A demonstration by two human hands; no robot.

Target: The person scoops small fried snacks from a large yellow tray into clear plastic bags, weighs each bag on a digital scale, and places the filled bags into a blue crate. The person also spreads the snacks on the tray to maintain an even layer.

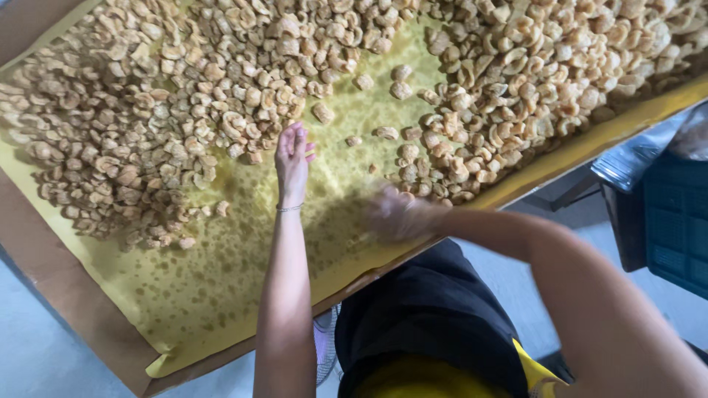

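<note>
Head view is showing puffed fried rinds (184, 96), pale tan, curled and blistered, lying heaped across oil-spotted yellow paper (221, 287) that is lining a brown cardboard tray (44, 273). A bare strip of paper is running between the left heap and a second heap (531, 66) on the right. The left hand (293, 158) is reaching to the edge of the left heap, fingers (295, 136) stretched out loosely and gripping nothing, a thin bracelet (290, 208) circling the wrist. The right hand (394, 214) is blurring near the right heap; I cannot tell its fingers' state. A dark crate (675, 221) is sitting beside the tray.
</note>
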